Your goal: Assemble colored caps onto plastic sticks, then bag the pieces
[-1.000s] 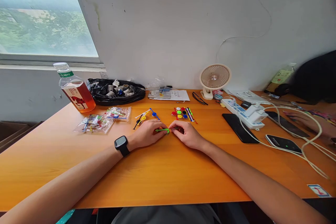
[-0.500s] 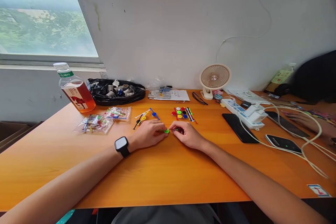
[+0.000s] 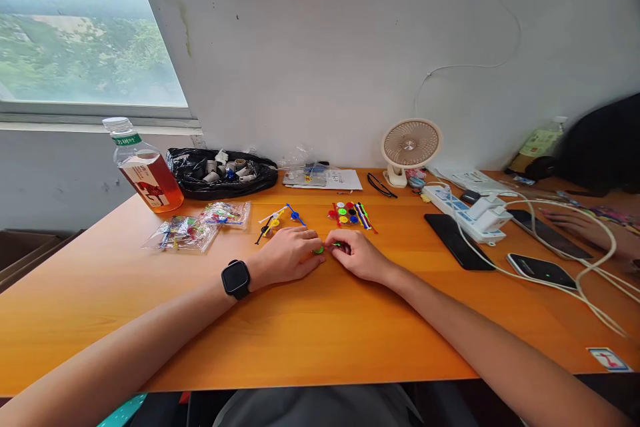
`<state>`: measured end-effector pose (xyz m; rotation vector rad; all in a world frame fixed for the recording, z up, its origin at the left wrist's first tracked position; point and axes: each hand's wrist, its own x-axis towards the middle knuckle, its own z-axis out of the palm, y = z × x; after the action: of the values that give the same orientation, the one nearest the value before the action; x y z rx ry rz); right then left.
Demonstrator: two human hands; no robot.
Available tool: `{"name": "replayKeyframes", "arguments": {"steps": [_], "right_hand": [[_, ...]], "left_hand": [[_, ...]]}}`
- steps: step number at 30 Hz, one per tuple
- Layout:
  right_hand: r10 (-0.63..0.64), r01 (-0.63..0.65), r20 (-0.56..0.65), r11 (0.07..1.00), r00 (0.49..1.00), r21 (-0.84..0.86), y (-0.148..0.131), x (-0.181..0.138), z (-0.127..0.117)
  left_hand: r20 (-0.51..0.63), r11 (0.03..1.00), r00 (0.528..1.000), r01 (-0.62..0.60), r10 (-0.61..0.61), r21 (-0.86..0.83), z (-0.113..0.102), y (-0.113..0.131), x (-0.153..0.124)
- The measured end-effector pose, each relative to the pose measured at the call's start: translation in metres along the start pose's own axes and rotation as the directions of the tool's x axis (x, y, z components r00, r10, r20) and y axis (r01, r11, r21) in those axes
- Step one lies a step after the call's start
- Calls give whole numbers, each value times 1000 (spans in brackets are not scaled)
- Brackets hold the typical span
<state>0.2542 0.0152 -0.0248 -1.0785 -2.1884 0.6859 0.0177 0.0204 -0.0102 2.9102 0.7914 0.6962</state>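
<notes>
Over the middle of the wooden table, my left hand (image 3: 291, 255), with a black watch on the wrist, has its fingers closed on a small green plastic disc (image 3: 319, 251), partly hidden by the fingertips. My right hand (image 3: 361, 256) is pinched right beside it, with a slim green plastic piece (image 3: 337, 244) showing at its fingers; most of that piece is covered. Just beyond my left hand lie joined sticks and discs in white, yellow, black and blue (image 3: 295, 216). Past my right hand sit loose coloured discs (image 3: 343, 212) in rows, alongside several coloured sticks (image 3: 363, 215).
Clear bags of plastic parts (image 3: 181, 233), a tea bottle (image 3: 147, 177) and a black plastic bag (image 3: 185, 180) stand left. A fan (image 3: 411, 145) is at the back. Rightward are a power strip (image 3: 463, 213), phones (image 3: 457, 240), cables and another person's hand (image 3: 575, 223).
My left hand has shifted slightly right, its fingers covering more of the green disc. More of the green piece shows at my right fingers. The watch screen has gone from bright to dark.
</notes>
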Motion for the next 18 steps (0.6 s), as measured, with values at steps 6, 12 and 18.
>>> {"name": "replayKeyframes", "arguments": {"steps": [6, 12, 18], "right_hand": [[68, -66, -36, 996, 997, 65, -3, 1, -3], [291, -238, -120, 914, 949, 329, 6, 8, -8], [417, -257, -213, 813, 884, 523, 16, 9, -14]], "left_hand": [[-68, 997, 996, 53, -57, -56, 1, 0, -4], [-226, 989, 965, 116, -134, -91, -3, 0, -4], [-305, 977, 932, 165, -198, -132, -5, -3, -6]]}}
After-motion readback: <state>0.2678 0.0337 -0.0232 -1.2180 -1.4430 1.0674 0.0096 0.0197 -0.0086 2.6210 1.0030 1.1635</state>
